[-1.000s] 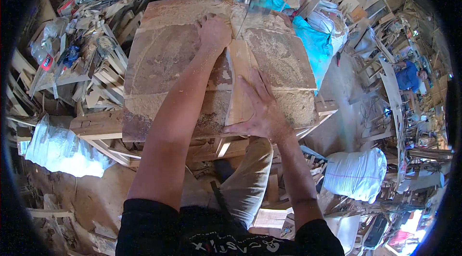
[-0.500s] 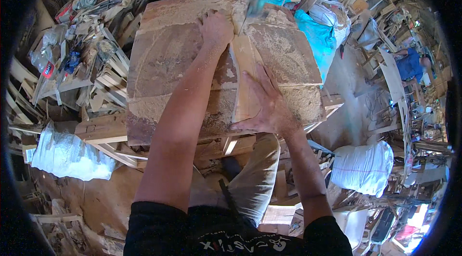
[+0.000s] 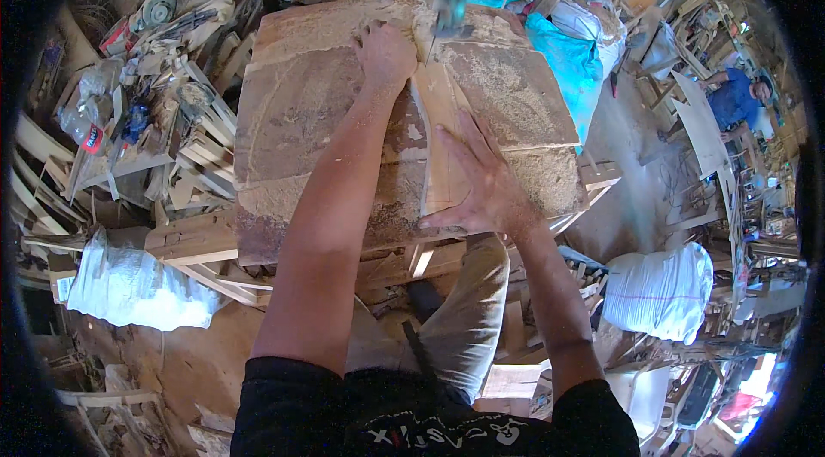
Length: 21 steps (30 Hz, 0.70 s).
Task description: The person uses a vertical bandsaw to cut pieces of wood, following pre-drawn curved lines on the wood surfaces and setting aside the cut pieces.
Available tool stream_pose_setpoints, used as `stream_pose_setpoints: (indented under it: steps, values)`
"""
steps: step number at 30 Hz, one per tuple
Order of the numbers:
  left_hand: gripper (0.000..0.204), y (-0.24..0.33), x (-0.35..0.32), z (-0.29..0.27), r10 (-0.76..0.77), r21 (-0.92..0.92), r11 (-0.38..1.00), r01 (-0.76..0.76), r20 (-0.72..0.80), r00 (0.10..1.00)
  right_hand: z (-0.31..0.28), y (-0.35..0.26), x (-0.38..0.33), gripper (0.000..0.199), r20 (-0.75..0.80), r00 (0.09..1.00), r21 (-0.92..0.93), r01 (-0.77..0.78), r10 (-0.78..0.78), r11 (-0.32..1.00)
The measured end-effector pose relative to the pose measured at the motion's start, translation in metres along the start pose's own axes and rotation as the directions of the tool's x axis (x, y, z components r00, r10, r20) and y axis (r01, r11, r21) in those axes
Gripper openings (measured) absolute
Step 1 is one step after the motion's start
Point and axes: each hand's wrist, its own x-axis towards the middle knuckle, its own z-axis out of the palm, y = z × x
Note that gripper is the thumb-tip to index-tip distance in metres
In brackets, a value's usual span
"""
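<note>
A pale, tapering wooden board (image 3: 440, 169) lies lengthwise on a sawdust-covered saw table (image 3: 296, 100). The thin upright blade (image 3: 430, 46) meets it near its far end, under a blurred dark blade guard (image 3: 449, 6). My left hand (image 3: 387, 55) rests beside the blade, against the board's left edge, its fingers bent, a little apart and on the tabletop; its thumb is hidden. Spread flat, my right hand (image 3: 483, 186) presses on the nearer half of the board. Its fingers point away along the right side and its thumb reaches across the near end.
Wood offcuts (image 3: 202, 143) and a clear plastic bottle (image 3: 82, 126) are heaped at left. A turquoise sack (image 3: 567, 62) touches the table's right side. White sacks (image 3: 142, 281) (image 3: 657, 289) stand at both sides. Another person (image 3: 737, 100) in blue is at far right.
The whole view has shifted slightly. Both hands keep nearly the same places on the table and board; I see no clear advance of the board.
</note>
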Motion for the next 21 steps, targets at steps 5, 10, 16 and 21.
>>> stream_pose_setpoints:
  steps: [5,10,16,21]
  values:
    - [0.049,0.005,-0.006,-0.005,-0.007,0.013,1.0,0.008,-0.034,0.999,0.005,0.008,-0.001,0.129,-0.035,0.999,0.044,0.04,-0.038,0.998]
    - [0.049,0.005,-0.001,-0.006,-0.013,0.038,0.999,0.013,-0.002,1.0,0.005,0.01,0.0,0.128,-0.011,1.0,-0.008,0.017,-0.017,1.0]
    - [0.051,0.001,0.006,0.003,-0.021,-0.049,0.999,0.019,-0.031,0.999,0.005,0.01,0.002,0.127,-0.038,0.999,0.02,0.038,-0.037,0.999]
    - [0.051,0.0,0.008,0.006,0.007,-0.037,0.999,-0.008,-0.007,1.0,0.003,0.01,0.002,0.126,-0.019,1.0,0.03,0.007,-0.007,1.0]
